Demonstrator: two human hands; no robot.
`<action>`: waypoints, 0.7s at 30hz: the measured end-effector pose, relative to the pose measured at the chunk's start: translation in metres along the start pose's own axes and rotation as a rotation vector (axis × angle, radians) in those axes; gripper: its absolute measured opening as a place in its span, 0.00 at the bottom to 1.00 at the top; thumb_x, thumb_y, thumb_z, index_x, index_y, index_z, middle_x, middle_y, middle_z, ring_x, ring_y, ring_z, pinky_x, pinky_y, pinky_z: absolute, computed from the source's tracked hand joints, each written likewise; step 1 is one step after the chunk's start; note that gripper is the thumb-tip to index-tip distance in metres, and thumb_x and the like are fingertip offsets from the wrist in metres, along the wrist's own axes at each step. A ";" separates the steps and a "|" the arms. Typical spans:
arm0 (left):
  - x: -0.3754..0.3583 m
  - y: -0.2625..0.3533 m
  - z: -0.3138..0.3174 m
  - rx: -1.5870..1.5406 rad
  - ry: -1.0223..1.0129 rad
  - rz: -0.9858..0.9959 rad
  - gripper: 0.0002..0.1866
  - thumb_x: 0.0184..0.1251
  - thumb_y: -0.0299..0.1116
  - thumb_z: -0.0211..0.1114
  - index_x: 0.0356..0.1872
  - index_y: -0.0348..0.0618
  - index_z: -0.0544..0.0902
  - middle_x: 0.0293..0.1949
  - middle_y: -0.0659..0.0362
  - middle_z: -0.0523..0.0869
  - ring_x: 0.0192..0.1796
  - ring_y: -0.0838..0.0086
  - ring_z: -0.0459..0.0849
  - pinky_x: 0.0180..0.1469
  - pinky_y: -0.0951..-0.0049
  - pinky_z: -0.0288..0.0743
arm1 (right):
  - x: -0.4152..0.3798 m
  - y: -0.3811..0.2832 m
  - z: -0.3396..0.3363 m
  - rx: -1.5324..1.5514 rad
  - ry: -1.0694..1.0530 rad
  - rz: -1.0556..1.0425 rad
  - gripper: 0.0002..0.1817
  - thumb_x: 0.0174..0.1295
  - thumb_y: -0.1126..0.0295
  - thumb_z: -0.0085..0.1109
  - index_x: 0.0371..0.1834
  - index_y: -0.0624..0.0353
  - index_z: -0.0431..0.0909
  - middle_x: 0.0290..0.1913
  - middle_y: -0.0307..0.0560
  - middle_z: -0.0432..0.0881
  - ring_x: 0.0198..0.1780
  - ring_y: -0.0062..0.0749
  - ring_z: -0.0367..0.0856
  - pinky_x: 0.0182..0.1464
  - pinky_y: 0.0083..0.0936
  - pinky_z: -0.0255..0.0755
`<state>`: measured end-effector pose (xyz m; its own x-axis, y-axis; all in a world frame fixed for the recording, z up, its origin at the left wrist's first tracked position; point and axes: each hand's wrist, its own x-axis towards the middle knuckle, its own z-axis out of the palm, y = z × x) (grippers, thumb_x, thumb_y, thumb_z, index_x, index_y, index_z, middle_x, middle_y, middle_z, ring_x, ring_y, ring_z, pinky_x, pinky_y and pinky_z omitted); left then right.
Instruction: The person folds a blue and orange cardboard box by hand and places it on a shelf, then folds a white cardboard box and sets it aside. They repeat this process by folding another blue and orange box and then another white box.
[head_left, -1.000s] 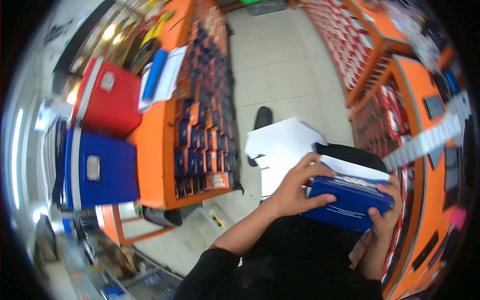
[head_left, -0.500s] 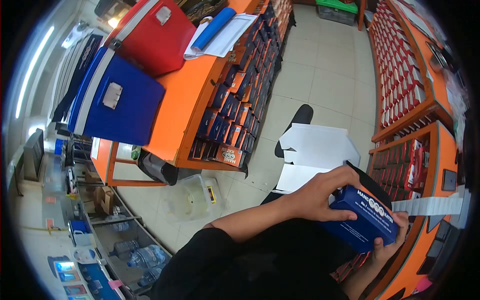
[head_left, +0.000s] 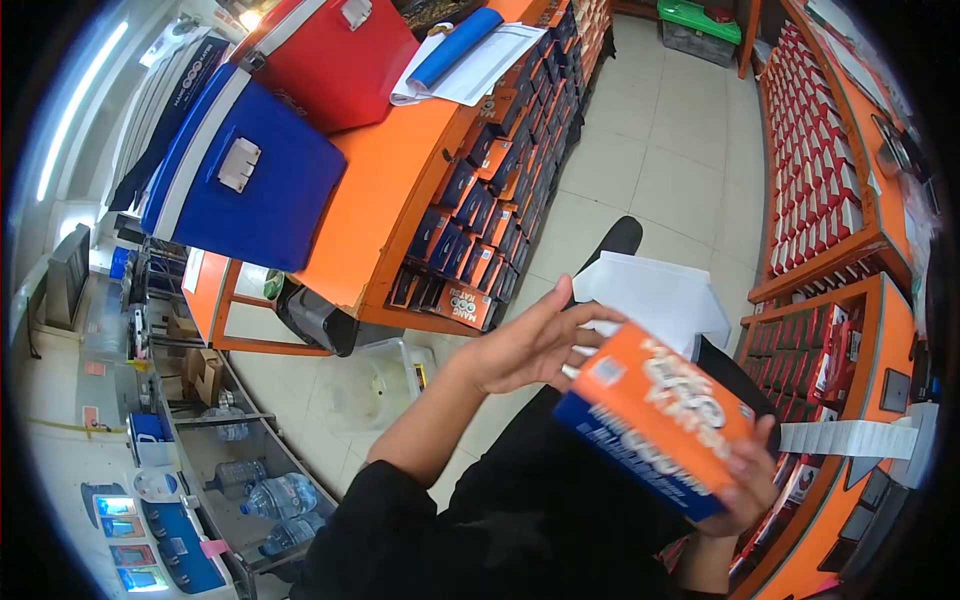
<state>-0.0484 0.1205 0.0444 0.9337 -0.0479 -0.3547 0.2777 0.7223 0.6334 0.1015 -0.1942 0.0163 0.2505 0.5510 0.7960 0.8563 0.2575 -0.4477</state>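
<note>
An orange-and-blue Mang Katsu carton [head_left: 650, 420], slightly blurred, is tilted over my lap with its orange face up. My right hand [head_left: 745, 485] is closed around its lower right end, fingers over the orange face. At the opposite end, my left hand [head_left: 535, 345] has its thumb raised and its fingers apart, the fingertips right at the carton's edge. An unfolded white cardboard blank [head_left: 650, 290] lies across my legs behind the carton, which covers its near part.
An orange shelf of blue-and-orange cartons [head_left: 470, 225] stands ahead, with a blue cooler box [head_left: 270, 190] and a red cooler box [head_left: 340, 70] on top. Shelves of red-and-white cartons [head_left: 815, 150] line the right. A clear plastic bin [head_left: 365, 390] sits on the floor.
The carton has turned from its blue side to its orange face and shifted left. My left hand has let go of its top and moved left, fingers spreading.
</note>
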 end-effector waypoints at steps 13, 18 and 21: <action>-0.157 -0.140 -0.198 -0.266 0.355 0.235 0.35 0.70 0.32 0.71 0.75 0.37 0.67 0.73 0.49 0.75 0.74 0.60 0.76 0.78 0.52 0.67 | 0.034 0.041 0.020 0.121 -0.428 0.726 0.39 0.61 0.57 0.75 0.72 0.62 0.70 0.70 0.59 0.73 0.74 0.51 0.70 0.75 0.46 0.62; -0.126 -0.247 -0.250 -0.527 0.701 0.348 0.26 0.74 0.22 0.66 0.70 0.39 0.70 0.66 0.48 0.79 0.71 0.54 0.77 0.77 0.58 0.72 | 0.020 0.049 0.003 0.097 -0.546 0.980 0.31 0.63 0.67 0.70 0.68 0.66 0.74 0.63 0.59 0.78 0.64 0.49 0.78 0.69 0.38 0.70; -0.086 -0.291 -0.298 -0.694 0.717 0.465 0.23 0.76 0.22 0.63 0.69 0.38 0.70 0.65 0.47 0.79 0.70 0.50 0.78 0.73 0.63 0.77 | 0.018 0.048 -0.007 0.180 -0.675 1.011 0.30 0.61 0.70 0.70 0.68 0.65 0.75 0.61 0.57 0.79 0.62 0.47 0.80 0.67 0.38 0.72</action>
<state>-0.2765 0.1203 -0.3142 0.5037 0.5793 -0.6408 -0.4644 0.8071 0.3646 0.1504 -0.1772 0.0114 0.4353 0.8528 -0.2885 0.3246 -0.4476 -0.8332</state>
